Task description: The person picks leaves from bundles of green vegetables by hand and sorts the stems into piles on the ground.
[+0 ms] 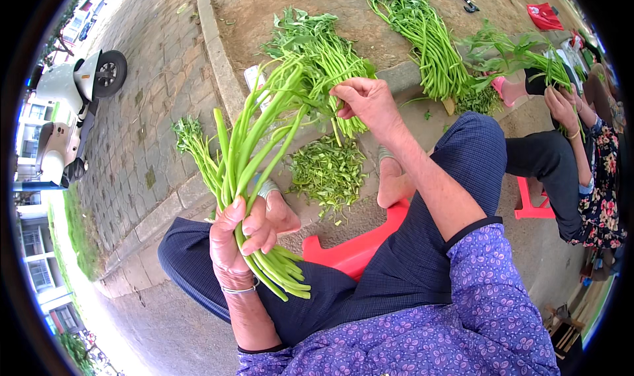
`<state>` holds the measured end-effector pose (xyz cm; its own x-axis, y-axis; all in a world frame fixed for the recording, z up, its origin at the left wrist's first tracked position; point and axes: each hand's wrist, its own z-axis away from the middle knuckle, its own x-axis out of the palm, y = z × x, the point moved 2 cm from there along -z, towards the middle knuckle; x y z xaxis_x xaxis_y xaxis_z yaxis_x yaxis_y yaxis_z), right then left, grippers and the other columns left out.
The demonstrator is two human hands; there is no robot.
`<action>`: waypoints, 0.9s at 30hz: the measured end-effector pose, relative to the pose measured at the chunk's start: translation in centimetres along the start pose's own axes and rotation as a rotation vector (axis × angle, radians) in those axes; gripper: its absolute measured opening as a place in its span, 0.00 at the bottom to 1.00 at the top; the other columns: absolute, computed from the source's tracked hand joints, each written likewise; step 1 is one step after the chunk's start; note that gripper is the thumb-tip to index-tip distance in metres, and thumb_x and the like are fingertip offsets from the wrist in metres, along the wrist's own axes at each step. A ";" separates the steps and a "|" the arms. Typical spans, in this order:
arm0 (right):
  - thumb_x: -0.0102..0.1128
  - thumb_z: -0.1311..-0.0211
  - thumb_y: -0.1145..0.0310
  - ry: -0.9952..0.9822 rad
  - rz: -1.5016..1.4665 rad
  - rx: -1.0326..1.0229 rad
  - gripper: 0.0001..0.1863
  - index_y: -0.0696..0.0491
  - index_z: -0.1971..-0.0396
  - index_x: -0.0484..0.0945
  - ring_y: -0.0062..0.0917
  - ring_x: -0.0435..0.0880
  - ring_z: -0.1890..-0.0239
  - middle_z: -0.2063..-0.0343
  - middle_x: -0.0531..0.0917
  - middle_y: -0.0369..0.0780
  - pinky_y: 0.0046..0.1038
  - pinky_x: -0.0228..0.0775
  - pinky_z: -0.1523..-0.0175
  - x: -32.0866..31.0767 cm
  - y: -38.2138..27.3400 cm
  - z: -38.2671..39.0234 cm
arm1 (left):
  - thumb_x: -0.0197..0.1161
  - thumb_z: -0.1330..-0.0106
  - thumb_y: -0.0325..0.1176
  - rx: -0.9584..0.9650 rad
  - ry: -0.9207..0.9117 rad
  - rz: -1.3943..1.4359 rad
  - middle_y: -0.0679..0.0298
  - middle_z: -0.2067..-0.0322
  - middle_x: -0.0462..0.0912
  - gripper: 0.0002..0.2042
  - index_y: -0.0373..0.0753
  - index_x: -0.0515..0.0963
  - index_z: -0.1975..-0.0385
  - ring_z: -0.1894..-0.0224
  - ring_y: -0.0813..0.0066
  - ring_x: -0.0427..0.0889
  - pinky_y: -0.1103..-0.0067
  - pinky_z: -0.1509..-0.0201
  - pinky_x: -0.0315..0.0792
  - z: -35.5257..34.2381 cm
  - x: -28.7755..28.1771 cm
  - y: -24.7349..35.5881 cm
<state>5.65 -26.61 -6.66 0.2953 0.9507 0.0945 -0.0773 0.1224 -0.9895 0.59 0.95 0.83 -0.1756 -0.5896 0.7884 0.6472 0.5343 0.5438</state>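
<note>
My left hand (243, 234) is wrapped round a bunch of long green vegetable stems (254, 135). The cut ends stick out below the fist over my lap, and the upper part bends toward the right. Near its far end my right hand (366, 105) is closed in a pinch; whatever is between the fingertips is too small to make out. Just beyond that hand lies a heap of leafy green stems (323, 49). Between my feet, torn green leaves (328, 171) form a pile on the ground. A smaller bunch of stems (198, 148) rests left of my left hand.
A larger heap of stems (429, 42) lies at the far right. Beside me another person (574, 145) handles greens. Red plastic stools (353, 247) are under me and near that person. A white scooter (76, 92) stands at left on paving; a stone kerb (214, 42) runs past.
</note>
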 end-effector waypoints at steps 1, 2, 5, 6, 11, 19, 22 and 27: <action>0.56 0.39 0.69 -0.005 0.075 -0.036 0.09 0.58 0.69 0.83 0.16 0.78 0.79 0.78 0.81 0.34 0.18 0.76 0.71 -0.1 -0.1 0.1 | 0.48 0.29 0.35 0.014 0.021 0.013 0.70 0.83 0.61 0.20 0.33 0.58 0.41 0.92 0.84 0.60 0.80 0.85 0.65 0.1 -0.1 0.1; 0.56 0.41 0.69 0.010 0.160 -0.068 0.09 0.59 0.71 0.82 0.17 0.79 0.80 0.80 0.80 0.35 0.20 0.74 0.71 -0.1 -0.2 0.1 | 0.48 0.29 0.36 0.031 0.036 0.005 0.71 0.83 0.62 0.18 0.34 0.60 0.43 0.92 0.84 0.60 0.80 0.85 0.64 0.1 -0.2 0.2; 0.57 0.45 0.68 0.055 0.400 -0.183 0.10 0.60 0.76 0.80 0.24 0.79 0.81 0.86 0.79 0.41 0.27 0.71 0.73 -0.1 -0.2 -0.1 | 0.48 0.28 0.36 0.034 0.009 -0.019 0.70 0.83 0.62 0.16 0.34 0.62 0.46 0.92 0.84 0.60 0.80 0.85 0.64 0.1 0.0 0.4; 0.57 0.46 0.68 0.071 0.471 -0.236 0.10 0.60 0.76 0.79 0.27 0.79 0.82 0.86 0.78 0.43 0.29 0.71 0.72 -0.1 -0.3 -0.1 | 0.48 0.28 0.36 0.034 0.010 -0.021 0.70 0.83 0.62 0.16 0.34 0.63 0.47 0.92 0.84 0.60 0.80 0.85 0.64 0.1 0.0 0.4; 0.56 0.49 0.67 0.127 0.646 -0.256 0.10 0.59 0.77 0.79 0.35 0.78 0.82 0.84 0.78 0.47 0.32 0.70 0.71 -0.1 -1.1 0.0 | 0.48 0.28 0.35 0.037 0.034 -0.006 0.70 0.83 0.62 0.14 0.34 0.64 0.50 0.91 0.84 0.61 0.80 0.85 0.64 0.2 0.2 0.4; 0.54 0.49 0.68 0.307 0.236 -0.176 0.11 0.61 0.83 0.77 0.38 0.78 0.82 0.85 0.78 0.49 0.33 0.71 0.72 -1.5 0.4 -1.6 | 0.46 0.27 0.33 -0.036 0.018 -0.095 0.68 0.82 0.63 0.12 0.33 0.63 0.50 0.91 0.84 0.61 0.79 0.84 0.67 -0.6 0.7 -0.2; 0.53 0.49 0.69 0.419 0.507 -0.287 0.12 0.60 0.84 0.76 0.37 0.79 0.82 0.84 0.79 0.49 0.34 0.71 0.72 -1.5 0.4 -1.7 | 0.46 0.28 0.33 -0.062 0.038 -0.146 0.69 0.82 0.63 0.12 0.34 0.63 0.50 0.91 0.84 0.61 0.79 0.84 0.67 -0.9 0.8 -0.4; 0.51 0.47 0.69 0.555 0.739 -0.278 0.13 0.60 0.87 0.75 0.35 0.80 0.83 0.85 0.79 0.48 0.36 0.72 0.73 -3.2 -0.3 -2.3 | 0.45 0.27 0.34 -0.040 0.059 -0.072 0.70 0.82 0.62 0.12 0.36 0.63 0.49 0.91 0.84 0.61 0.79 0.83 0.66 -0.7 0.5 -0.5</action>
<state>6.90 -30.33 -6.88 0.6763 0.4814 -0.5575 -0.2172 -0.5929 -0.7755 0.74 -0.03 0.75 -0.1798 -0.6607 0.7288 0.6636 0.4654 0.5857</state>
